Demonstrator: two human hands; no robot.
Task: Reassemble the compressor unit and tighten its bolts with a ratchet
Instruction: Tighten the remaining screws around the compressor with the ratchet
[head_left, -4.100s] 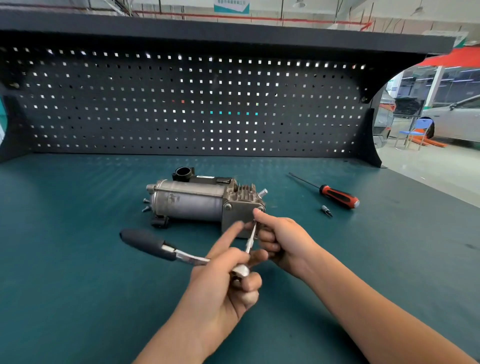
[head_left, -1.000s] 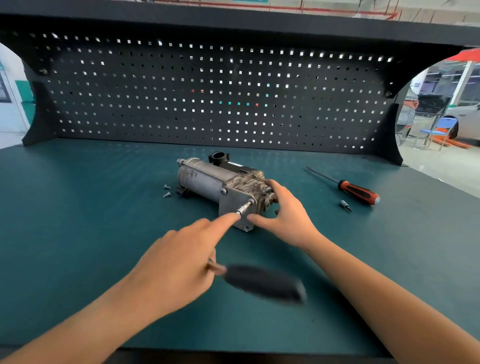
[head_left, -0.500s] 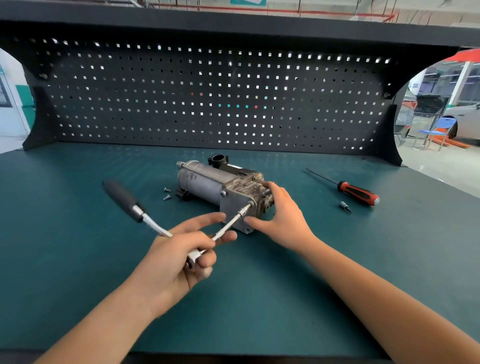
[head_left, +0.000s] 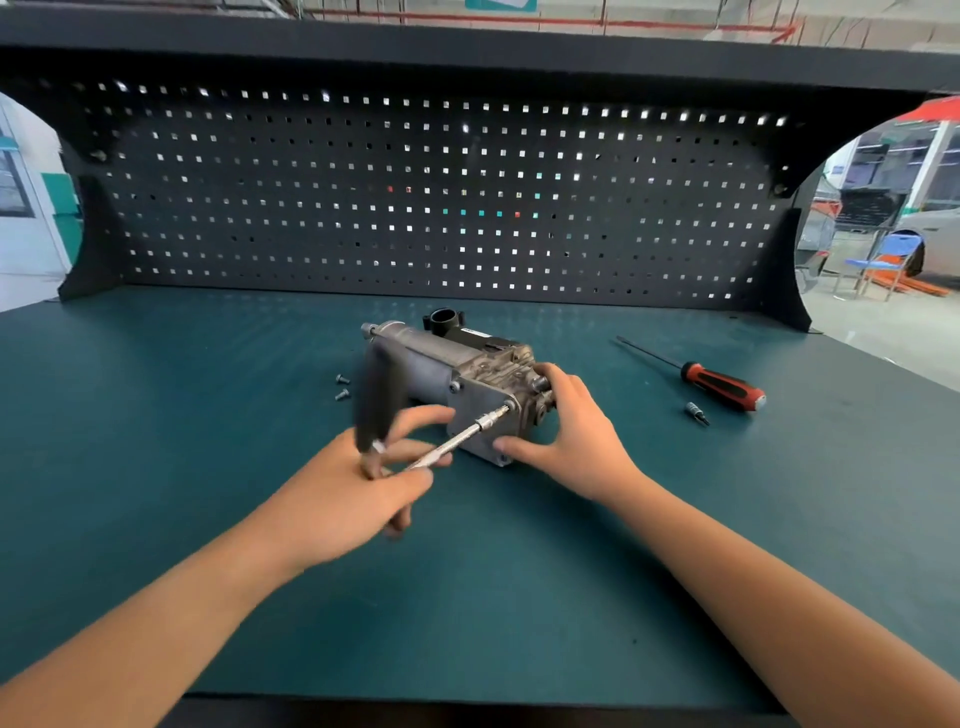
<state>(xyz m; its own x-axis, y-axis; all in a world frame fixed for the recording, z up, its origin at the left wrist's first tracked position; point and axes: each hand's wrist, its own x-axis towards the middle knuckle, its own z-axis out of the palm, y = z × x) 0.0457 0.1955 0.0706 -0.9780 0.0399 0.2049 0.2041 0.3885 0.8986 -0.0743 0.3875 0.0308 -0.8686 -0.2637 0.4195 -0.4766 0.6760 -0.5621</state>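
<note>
- The compressor (head_left: 441, 364) lies mid-table (head_left: 156, 493); the right hand (head_left: 576, 441) clasps its end, steadying it.
- The left hand (head_left: 353, 499) grips the ratchet (head_left: 467, 434) at its head, with the extension seated on a bolt (head_left: 509, 406).
- Risk: a tilted extension may slip off and round the bolt.

Teal workbench (head_left: 156, 467) with compressor unit (head_left: 441, 364), two loose bolts (head_left: 341, 396), red-handled screwdriver (head_left: 722, 385) and small bit (head_left: 697, 414).

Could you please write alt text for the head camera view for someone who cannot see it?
A person's left hand grips a ratchet whose extension bar meets the front of a compressor, while the right hand holds the compressor's end. Two loose bolts lie left of it on the green bench, a red-handled screwdriver and a bit to the right.
</note>
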